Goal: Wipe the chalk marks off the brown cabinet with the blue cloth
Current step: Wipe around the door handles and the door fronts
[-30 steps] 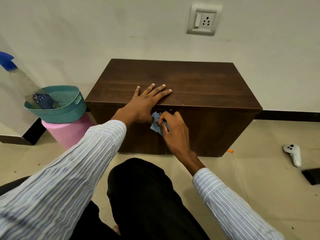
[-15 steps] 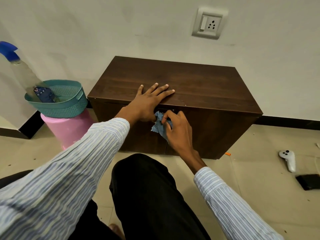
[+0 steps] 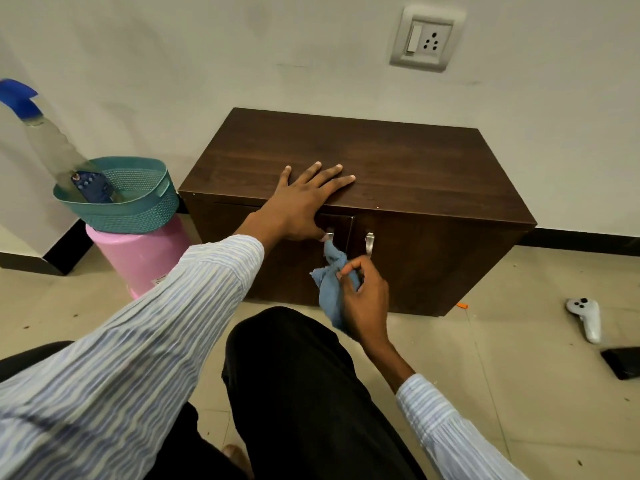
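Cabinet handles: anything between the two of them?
Nothing sits between the left handle and right handle in the head view, only bare door front and the seam. The cloth hangs below the left handle.

Tiled floor, beige. Brown cabinet stands on it at 12 o'clock, back against the wall. Pink bucket at 10 o'clock, just beside the cabinet. White controller at 3 o'clock, a dark flat object near it. Small orange piece by the cabinet's right front corner.
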